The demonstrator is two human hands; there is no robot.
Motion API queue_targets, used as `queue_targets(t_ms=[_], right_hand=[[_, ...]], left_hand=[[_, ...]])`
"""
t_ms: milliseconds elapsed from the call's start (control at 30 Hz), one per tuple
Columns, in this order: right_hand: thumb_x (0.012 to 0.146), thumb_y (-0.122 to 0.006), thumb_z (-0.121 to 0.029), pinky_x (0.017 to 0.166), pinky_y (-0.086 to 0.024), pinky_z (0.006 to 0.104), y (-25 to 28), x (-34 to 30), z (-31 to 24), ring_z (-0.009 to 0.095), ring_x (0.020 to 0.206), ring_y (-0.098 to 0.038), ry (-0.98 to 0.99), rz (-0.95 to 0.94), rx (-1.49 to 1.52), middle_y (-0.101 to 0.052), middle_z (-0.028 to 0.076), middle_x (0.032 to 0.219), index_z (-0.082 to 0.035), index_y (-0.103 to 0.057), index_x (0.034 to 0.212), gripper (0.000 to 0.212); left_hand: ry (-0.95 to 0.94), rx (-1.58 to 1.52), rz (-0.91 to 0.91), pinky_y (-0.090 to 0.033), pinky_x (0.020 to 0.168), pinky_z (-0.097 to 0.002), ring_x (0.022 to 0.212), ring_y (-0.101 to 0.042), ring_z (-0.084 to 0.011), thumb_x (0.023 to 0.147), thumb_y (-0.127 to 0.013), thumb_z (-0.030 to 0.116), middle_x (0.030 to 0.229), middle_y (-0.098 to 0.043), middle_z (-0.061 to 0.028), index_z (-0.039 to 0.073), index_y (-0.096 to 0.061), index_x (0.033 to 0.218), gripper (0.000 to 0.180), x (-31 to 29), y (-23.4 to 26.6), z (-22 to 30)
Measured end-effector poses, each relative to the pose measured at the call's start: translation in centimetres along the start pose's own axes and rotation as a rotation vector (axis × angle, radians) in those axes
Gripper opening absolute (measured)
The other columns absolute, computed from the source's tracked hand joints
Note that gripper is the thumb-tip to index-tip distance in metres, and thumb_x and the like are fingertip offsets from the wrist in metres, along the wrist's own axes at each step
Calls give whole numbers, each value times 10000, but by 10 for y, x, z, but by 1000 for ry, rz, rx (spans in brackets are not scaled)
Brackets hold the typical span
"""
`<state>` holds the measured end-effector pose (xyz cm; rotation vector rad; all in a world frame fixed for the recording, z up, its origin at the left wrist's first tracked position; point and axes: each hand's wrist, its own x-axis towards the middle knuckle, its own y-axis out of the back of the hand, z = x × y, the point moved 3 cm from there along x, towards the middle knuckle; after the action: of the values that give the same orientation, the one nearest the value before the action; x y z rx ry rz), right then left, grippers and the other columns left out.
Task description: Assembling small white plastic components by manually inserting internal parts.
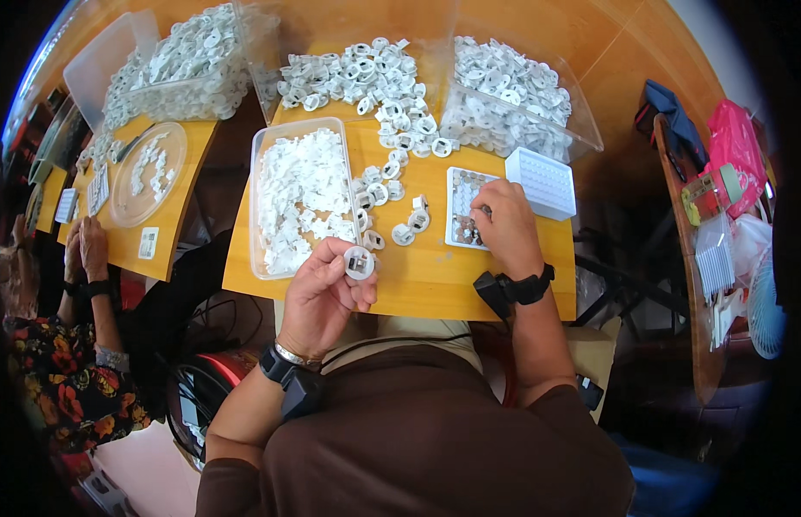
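Note:
Between the thumb and fingers of my left hand (318,289) is a round white plastic part (359,262) with a small dark piece in its middle, held up over the table's front edge. My right hand (507,226) reaches down into a shallow white tray (452,226) of small round grey and brown pieces. Its fingertips are pinched together among those pieces; whether they grip one is hidden. A clear tub (261,258) full of small white plastic pieces stands beside my left hand. Several loose round white parts (404,233) lie between the tub and the tray.
A white box with a grid of holes (542,191) stands right of the tray. Behind are large clear bins (581,142) heaped with white parts. At left, a co-worker's hands (88,250) rest by another table (163,246). A shelf with bags (706,345) stands at far right.

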<state>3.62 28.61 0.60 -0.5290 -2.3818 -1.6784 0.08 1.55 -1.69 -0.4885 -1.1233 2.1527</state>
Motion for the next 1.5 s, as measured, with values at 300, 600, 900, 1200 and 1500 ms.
queue_targets(t_ms=[300, 600, 900, 1200, 1500], right_hand=[[722, -726, 6, 750, -471, 297, 11, -11, -94, 194, 846, -609, 73, 9, 867, -624, 74, 850, -35, -669, 813, 115], [721, -721, 26, 755, -479, 293, -3, -20, -120, 192, 862, -615, 121, -78, 937, -628, 71, 886, -30, -678, 819, 120], [787, -708, 6, 689, -503, 247, -10, -21, -118, 130, 784, -626, -29, -247, 1180, -623, 74, 899, 4, -669, 831, 59], [823, -688, -13, 672, -479, 211, -23, -26, -109, 70, 731, -582, -263, -454, 1401, -585, 0, 811, -29, -537, 908, 175], [841, -673, -46, 682, -471, 217, -28, -10, -107, 63, 740, -571, -283, -624, 1415, -608, 6, 826, -28, -572, 940, 143]], left_hand=[[-3, 49, 1, -520, 640, -276, 746, -639, -199, 948, -530, 201, 910, -635, -144, 15, -509, 1058, 218, 0, -9, -3], [-32, 173, -4, -514, 667, -269, 779, -632, -166, 928, -568, 189, 930, -625, -103, 30, -508, 1074, 224, -7, -11, 0], [-11, 285, 19, -492, 684, -259, 784, -614, -137, 933, -564, 184, 916, -614, -69, 39, -529, 1068, 201, -8, -14, 2], [12, 345, 36, -498, 640, -265, 738, -622, -155, 917, -595, 238, 872, -628, -77, 35, -538, 1056, 253, -11, -15, -3], [1, 333, 119, -491, 623, -255, 701, -618, -146, 921, -583, 242, 852, -630, -81, 37, -543, 1036, 238, -11, -13, 5]])
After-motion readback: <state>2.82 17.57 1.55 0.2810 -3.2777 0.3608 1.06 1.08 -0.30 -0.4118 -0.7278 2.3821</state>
